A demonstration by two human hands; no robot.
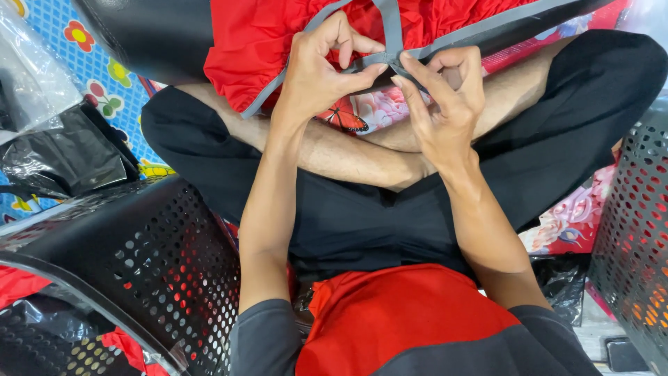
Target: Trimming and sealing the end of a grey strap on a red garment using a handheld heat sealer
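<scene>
The person sits cross-legged on a flowered mat, and both hands meet over the lap, just above the crossed shins. The left hand pinches a grey strap between thumb and forefinger, and the right hand pinches the same strap just beside it, fingertips of the two hands nearly touching. So the hands are together, each clamped on the strap at the spot where its bands cross.

The strap edges a red cloth that lies bunched straight ahead of the hands, away from the body. From the pinch point one band runs up and away, another runs out to the right along the edge of the cloth, and a third slopes down to the left past the left wrist. Both hands are equally near the crossing; neither leads.

A black perforated basket stands near the left elbow, and another stands by the right knee. Crumpled black plastic lies at the far left, well apart from the hands.
</scene>
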